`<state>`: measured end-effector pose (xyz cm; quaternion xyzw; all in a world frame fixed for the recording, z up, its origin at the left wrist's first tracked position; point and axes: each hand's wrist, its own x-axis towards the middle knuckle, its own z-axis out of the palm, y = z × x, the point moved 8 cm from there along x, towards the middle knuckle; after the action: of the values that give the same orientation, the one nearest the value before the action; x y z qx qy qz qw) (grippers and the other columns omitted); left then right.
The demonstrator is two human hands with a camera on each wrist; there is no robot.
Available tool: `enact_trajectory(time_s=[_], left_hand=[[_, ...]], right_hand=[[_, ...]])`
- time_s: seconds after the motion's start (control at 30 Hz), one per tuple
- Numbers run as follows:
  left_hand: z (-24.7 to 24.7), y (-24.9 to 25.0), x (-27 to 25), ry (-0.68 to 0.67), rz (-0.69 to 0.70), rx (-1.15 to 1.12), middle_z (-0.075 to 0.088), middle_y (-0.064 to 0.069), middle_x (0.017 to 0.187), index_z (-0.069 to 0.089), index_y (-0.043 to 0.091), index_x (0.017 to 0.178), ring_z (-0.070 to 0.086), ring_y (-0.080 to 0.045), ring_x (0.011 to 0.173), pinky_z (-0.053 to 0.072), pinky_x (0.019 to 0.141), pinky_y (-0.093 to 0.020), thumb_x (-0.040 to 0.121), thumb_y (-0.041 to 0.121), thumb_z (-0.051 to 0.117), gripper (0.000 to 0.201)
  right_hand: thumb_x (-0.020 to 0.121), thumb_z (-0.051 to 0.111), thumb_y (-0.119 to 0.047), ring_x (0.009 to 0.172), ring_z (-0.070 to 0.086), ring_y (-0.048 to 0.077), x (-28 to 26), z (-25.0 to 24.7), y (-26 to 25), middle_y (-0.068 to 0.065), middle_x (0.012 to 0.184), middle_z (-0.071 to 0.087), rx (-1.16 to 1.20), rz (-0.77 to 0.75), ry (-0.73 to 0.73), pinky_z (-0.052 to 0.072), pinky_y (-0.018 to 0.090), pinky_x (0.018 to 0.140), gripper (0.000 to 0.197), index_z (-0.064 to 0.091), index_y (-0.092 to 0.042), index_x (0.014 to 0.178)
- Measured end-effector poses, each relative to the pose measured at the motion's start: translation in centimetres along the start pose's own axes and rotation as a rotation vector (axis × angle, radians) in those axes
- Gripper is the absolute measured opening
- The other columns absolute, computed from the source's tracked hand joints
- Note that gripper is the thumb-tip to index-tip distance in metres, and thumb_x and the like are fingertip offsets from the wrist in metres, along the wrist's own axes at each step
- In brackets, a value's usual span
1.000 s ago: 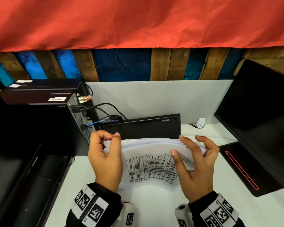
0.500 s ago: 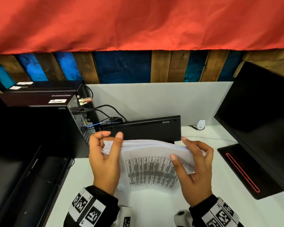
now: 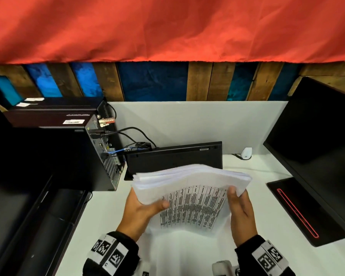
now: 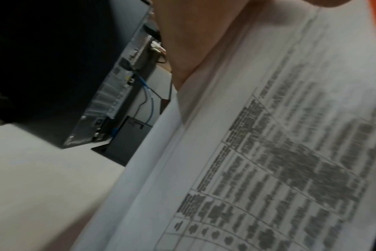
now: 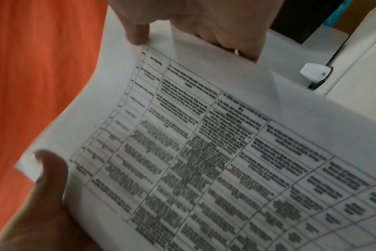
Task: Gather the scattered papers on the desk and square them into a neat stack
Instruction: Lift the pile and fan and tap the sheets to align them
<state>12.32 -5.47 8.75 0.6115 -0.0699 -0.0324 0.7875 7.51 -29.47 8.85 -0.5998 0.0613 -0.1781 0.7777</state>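
Head view: both hands, left hand and right hand, apparently grip the papers

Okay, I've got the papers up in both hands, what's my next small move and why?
Probably tap the stack's lower edge on the white desk. The left hand and right hand grip its sides, yet its far edges look fanned and stepped, not flush.

Red cloth hangs overhead, above wood and blue wall planks. White desk below, white partition behind it.
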Motion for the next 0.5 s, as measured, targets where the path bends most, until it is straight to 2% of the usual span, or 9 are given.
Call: enact_trajectory(time_s=[0.07,0.1,0.17,0.27,0.33,0.37,0.4,0.47,0.5], left_hand=[[1.0,-0.3,-0.1,-0.031,-0.020,0.026,0.071,-0.014,0.114,0.053,0.001,0.125,0.068,-0.026,0.107,0.056,0.083,-0.027,0.036,0.033,0.097,0.104],[1.0,-0.3,0.0,-0.023,-0.027,0.019,0.071,-0.014,0.113,0.053,0.001,0.123,0.069,-0.024,0.105,0.056,0.080,-0.025,0.037,0.025,0.096,0.099],[0.0,-0.6,0.4,0.014,-0.047,-0.002,0.074,-0.013,0.109,0.057,0.001,0.119,0.071,-0.023,0.101,0.057,0.076,-0.023,0.042,0.012,0.090,0.085],[-1.3,-3.2,0.7,-0.006,-0.190,0.081,0.075,-0.010,0.106,0.063,0.006,0.115,0.071,-0.025,0.102,0.059,0.081,-0.030,0.048,0.007,0.091,0.073],[-1.5,-5.0,0.3,-0.003,-0.267,0.170,0.077,-0.006,0.100,0.068,0.011,0.105,0.072,-0.023,0.100,0.058,0.087,-0.036,0.055,-0.006,0.088,0.056],[-1.6,-5.3,0.2,0.035,-0.266,0.194,0.078,-0.004,0.096,0.070,0.012,0.100,0.073,-0.020,0.096,0.058,0.087,-0.037,0.059,-0.012,0.083,0.050],[-1.7,-5.2,0.2,0.082,-0.235,0.197,0.078,-0.003,0.094,0.071,0.013,0.096,0.074,-0.018,0.092,0.058,0.086,-0.036,0.061,-0.015,0.080,0.046],[-1.6,-3.8,0.4,0.161,-0.157,0.176,0.078,-0.001,0.092,0.073,0.015,0.092,0.074,-0.014,0.088,0.059,0.082,-0.029,0.067,-0.015,0.077,0.039],[-1.5,-2.8,0.5,0.183,-0.123,0.165,0.078,0.001,0.091,0.074,0.015,0.091,0.074,-0.011,0.087,0.059,0.079,-0.024,0.070,-0.012,0.076,0.035]], right_hand=[[0.074,0.067,-0.056,0.101,0.068,0.014,0.1,0.2,0.5,-0.003,0.107,0.071,0.021,0.000,-0.019,0.055,0.019,0.077,0.067,0.052,-0.016,0.125],[0.067,0.072,-0.060,0.101,0.068,0.013,0.3,0.0,0.5,0.000,0.110,0.070,0.001,-0.008,-0.026,0.055,0.021,0.079,0.076,0.052,-0.015,0.126],[0.049,0.081,-0.064,0.097,0.069,0.014,1.0,-1.2,0.9,0.003,0.108,0.071,-0.047,0.009,-0.010,0.056,0.022,0.076,0.089,0.055,-0.017,0.121],[0.033,0.093,-0.049,0.094,0.072,0.022,1.7,-2.5,3.6,0.007,0.100,0.075,-0.161,0.176,-0.114,0.058,0.029,0.074,0.089,0.065,-0.014,0.110],[0.025,0.096,-0.040,0.093,0.072,0.024,1.2,-2.1,5.5,0.007,0.097,0.076,-0.196,0.279,-0.193,0.060,0.033,0.075,0.086,0.069,-0.014,0.102],[0.025,0.097,-0.037,0.093,0.072,0.023,1.2,-2.1,6.0,0.006,0.096,0.076,-0.222,0.286,-0.185,0.060,0.032,0.075,0.083,0.069,-0.014,0.100],[0.032,0.097,-0.031,0.092,0.072,0.021,1.3,-2.2,6.2,0.004,0.095,0.077,-0.251,0.265,-0.150,0.059,0.031,0.074,0.073,0.070,-0.014,0.098],[0.056,0.090,-0.012,0.086,0.073,0.013,1.4,-1.9,4.9,-0.003,0.087,0.077,-0.263,0.206,-0.080,0.059,0.028,0.072,0.039,0.072,-0.020,0.089],[0.064,0.085,-0.005,0.081,0.073,0.009,1.5,-1.5,4.1,-0.006,0.083,0.077,-0.263,0.189,-0.064,0.058,0.025,0.070,0.030,0.072,-0.022,0.085]])
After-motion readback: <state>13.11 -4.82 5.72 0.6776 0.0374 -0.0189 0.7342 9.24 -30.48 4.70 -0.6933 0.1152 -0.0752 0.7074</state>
